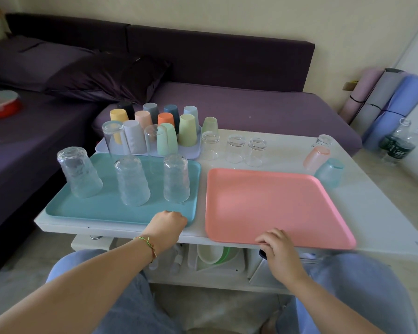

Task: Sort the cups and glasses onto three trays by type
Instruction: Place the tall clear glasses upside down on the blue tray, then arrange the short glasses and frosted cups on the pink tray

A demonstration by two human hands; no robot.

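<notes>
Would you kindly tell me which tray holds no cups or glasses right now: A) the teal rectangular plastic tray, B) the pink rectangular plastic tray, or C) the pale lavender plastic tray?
B: the pink rectangular plastic tray carries no cup or glass, while the teal rectangular plastic tray bears upturned clear textured glasses and the pale lavender plastic tray holds coloured plastic cups.

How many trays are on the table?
3. The blue tray lies front left, gripped by the left hand; the pink tray front right, gripped by the right hand; the lilac tray behind the blue one, holding coloured cups. None seems hidden.
</notes>
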